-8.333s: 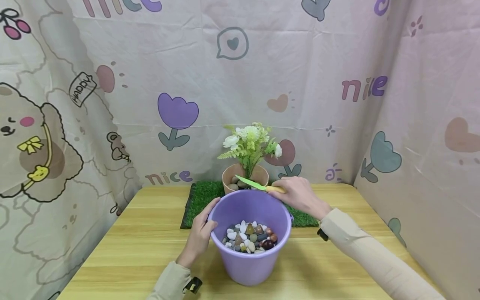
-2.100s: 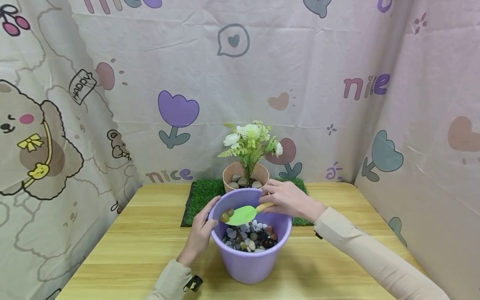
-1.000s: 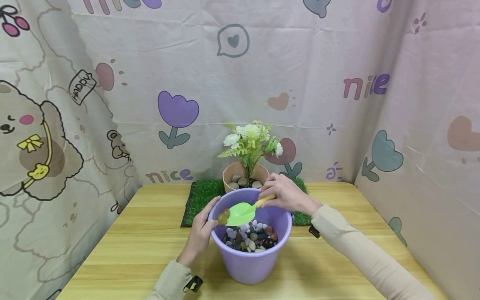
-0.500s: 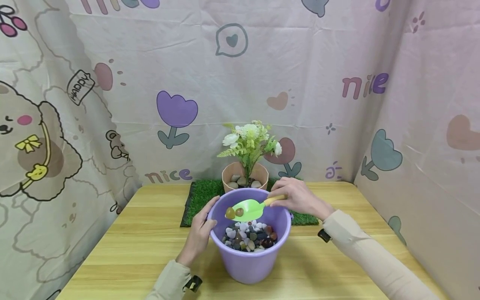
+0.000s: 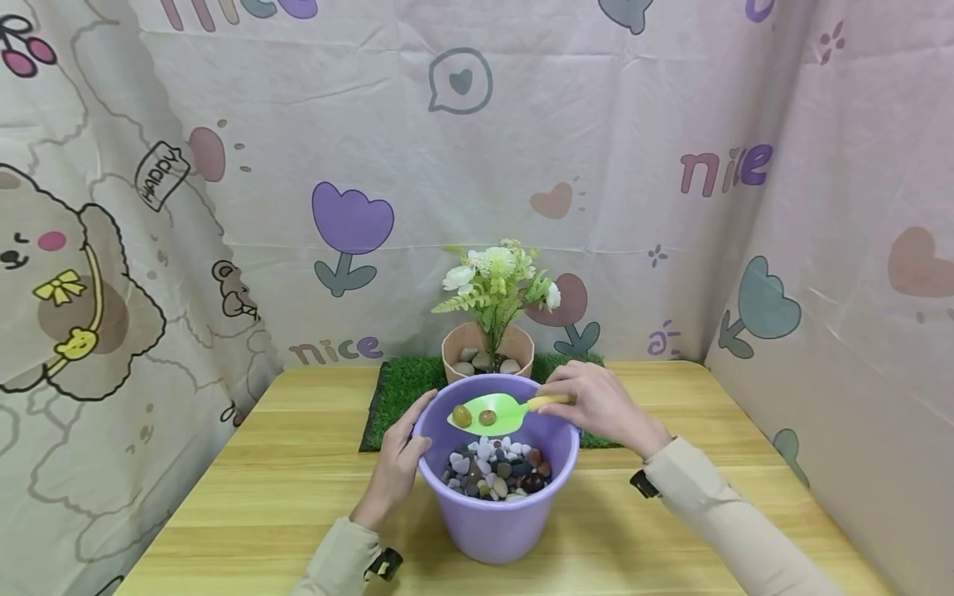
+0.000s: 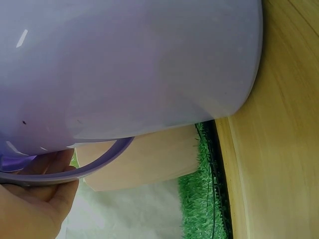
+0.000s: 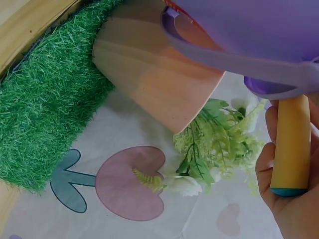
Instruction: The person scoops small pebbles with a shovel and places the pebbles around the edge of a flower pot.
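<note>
Light-purple round plastic bucket (image 5: pixel 498 531): landmark; upright on the pale wood-grained table (image 5: pixel 298 480), with mixed smooth pebbles (image 5: pixel 495 473) across its bottom.
Lime-green leaf-shaped trowel with yellow handle (image 5: pixel 510 409): above the pebbles, at the bucket's mouth; blade near level, tip toward the bucket's left wall.
Right hand (image 5: pixel 599 407): closed in a grip of the fingers on the trowel's handle, by the bucket's far right rim.
Left hand (image 5: pixel 398 459): gripping the bucket's left rim, thumb side toward the opening.
Glossy amber rounded stone (image 5: pixel 462 416): resting near the blade's tip; could roll off into the bucket on a slight downward tilt.
Smaller brown rounded stone (image 5: pixel 488 417): resting mid-blade, just beside the amber one; could slip over the low side edge on a twist of the wrist.
Bucket's rim: liable to catch the blade in a low crossing, with both stones perhaps jolted loose.
Peach faceted pot (image 7: pixel 149 79) with white-and-green flower bunch (image 5: pixel 495 277): close behind the bucket, on the dark green artificial-grass mat (image 5: pixel 402 397); foliage possibly brushed by a high forward reach.
Room for moving: widest upward and to either side of the bucket; tightest toward the pot.
</note>
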A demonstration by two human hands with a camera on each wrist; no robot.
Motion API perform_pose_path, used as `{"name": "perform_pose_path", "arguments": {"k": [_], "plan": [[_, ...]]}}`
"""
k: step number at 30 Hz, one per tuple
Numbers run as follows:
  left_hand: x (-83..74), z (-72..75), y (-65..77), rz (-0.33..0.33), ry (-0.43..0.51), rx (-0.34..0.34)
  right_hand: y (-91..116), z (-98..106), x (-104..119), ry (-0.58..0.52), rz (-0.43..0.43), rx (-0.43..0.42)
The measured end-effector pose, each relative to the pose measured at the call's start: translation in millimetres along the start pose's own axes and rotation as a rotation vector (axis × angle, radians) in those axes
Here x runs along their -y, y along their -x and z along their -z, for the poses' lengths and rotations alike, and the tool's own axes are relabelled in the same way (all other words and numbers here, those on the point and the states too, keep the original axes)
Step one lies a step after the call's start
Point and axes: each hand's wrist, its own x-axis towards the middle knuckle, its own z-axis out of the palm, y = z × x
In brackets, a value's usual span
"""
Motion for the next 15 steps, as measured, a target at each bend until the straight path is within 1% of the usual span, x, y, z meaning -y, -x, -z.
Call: {"name": "perform_pose_path", "arguments": {"k": [4,10,13,15], "plan": [[-0.1,0.1,0.5,0.000,-0.008,-0.009,4.6,-0.9,3.4,0.007,0.011,-0.052],[-0.5,-0.9,1.9,0.000,-0.014,0.001,9.5,-2.5,7.9,0.048,0.051,-0.139],[-1.1,-0.8,1.5,-0.003,-0.017,-0.003,9.5,-3.4,9.6,0.063,0.045,-0.161],[-1.3,-0.2,1.4,-0.005,-0.019,-0.009,9.2,-4.0,11.3,0.070,0.023,-0.168]]}}
